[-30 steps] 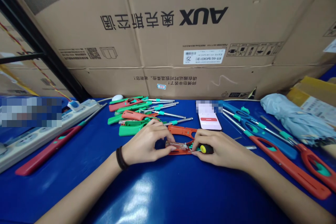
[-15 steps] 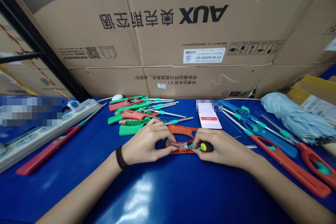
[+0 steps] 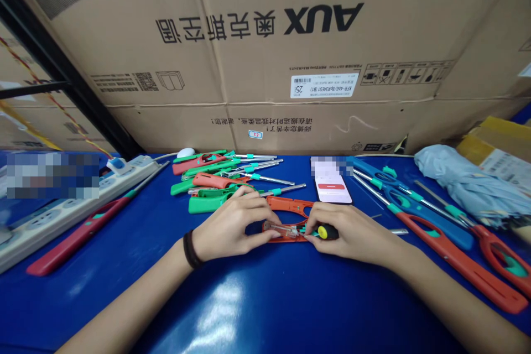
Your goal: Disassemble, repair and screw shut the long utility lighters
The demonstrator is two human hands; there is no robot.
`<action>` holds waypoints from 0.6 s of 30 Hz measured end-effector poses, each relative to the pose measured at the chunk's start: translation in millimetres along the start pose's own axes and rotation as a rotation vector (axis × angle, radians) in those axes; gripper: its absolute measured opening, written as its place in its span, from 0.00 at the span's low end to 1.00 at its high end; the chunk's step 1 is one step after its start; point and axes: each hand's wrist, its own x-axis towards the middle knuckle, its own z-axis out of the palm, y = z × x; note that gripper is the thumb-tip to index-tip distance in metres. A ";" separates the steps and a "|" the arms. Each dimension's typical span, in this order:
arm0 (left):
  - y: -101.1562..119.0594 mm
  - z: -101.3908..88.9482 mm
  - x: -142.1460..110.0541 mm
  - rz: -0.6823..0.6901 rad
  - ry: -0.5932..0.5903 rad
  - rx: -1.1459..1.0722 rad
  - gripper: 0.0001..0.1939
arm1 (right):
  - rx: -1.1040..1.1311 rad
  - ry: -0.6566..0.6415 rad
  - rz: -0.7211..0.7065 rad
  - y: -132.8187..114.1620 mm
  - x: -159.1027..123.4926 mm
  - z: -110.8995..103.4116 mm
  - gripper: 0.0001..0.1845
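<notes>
While the left hand (image 3: 244,220) pinches the left end of a clear plastic part (image 3: 284,229) between thumb and fingertips, the right hand (image 3: 352,232) closes in at the other end, a black-handled tool (image 3: 329,232) with a yellow butt tucked between its fingers. The clear part lies at the lower orange shell half (image 3: 292,240), near the middle of the blue tabletop (image 3: 249,298); the upper orange shell half (image 3: 288,206) lies just beyond, its inner side apparently up. Teal bits (image 3: 303,229) sit close to the right fingertips. Those fingertips meet at something thin, perhaps wire or a metal end, but it is too small and too covered to name. Handling, as I judge it: this is close fingertip work, best done with a light, even pinch on the left — clear plastic of this sort may slip or skew if squeezed hard at one end. The right fingers do well to move in small nudges, in line with the shell's length, without levering upward against the small parts. The tool's handle wants watching too; tucked like that, it could knock the shell or catch on the teal bits. Both wrists low, shell flat on the tabletop — that gives the steadiest base.
</notes>
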 end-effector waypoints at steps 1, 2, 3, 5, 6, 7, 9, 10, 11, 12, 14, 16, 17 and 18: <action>0.0 -0.3 0.2 0.002 -0.004 0.000 0.06 | 0.000 0.002 -0.001 -0.1 -0.1 0.0 0.06; 0.1 -0.7 0.4 0.006 -0.005 -0.002 0.06 | 0.000 0.005 -0.002 -0.2 -0.2 0.0 0.05; 0.3 -0.9 0.7 0.009 -0.003 -0.004 0.06 | 0.002 0.008 -0.001 -0.4 -0.2 -0.1 0.05; 0.6 -1.3 1.0 0.010 0.010 -0.002 0.06 | 0.013 0.004 0.002 -0.9 -0.1 -0.3 0.02; 0.8 -1.3 0.9 0.007 0.018 0.004 0.06 | 0.016 -0.002 0.005 -1.0 0.0 -0.3 0.02; 1.0 -1.2 0.7 0.004 0.024 0.012 0.06 | 0.016 -0.008 0.006 -1.0 0.1 -0.3 0.03; 1.1 -0.8 -0.1 0.001 0.032 0.023 0.06 | 0.007 -0.015 0.003 -0.5 0.2 0.1 0.03; 1.0 -0.5 -0.6 0.003 0.033 0.024 0.06 | 0.000 -0.012 0.000 0.0 0.1 0.4 0.03; 0.8 -0.1 -1.0 0.007 0.036 0.022 0.06 | -0.002 -0.008 -0.005 0.6 -0.1 0.9 0.03; 0.6 0.4 -1.3 0.009 0.040 0.021 0.06 | 0.000 -0.002 -0.012 1.3 -0.4 1.4 0.03; 0.2 1.5 -1.3 0.009 0.057 0.021 0.07 | 0.010 0.006 -0.022 2.3 -1.1 2.3 0.03; 0.1 2.8 -0.8 0.012 0.076 0.027 0.07 | 0.014 0.011 -0.029 2.6 -1.7 2.8 0.03; 0.1 3.4 -0.4 0.017 0.085 0.033 0.07 | 0.011 0.011 -0.032 2.4 -1.7 2.9 0.03; 0.2 4.0 0.0 0.024 0.092 0.038 0.07 | 0.004 0.011 -0.035 2.0 -1.5 3.0 0.03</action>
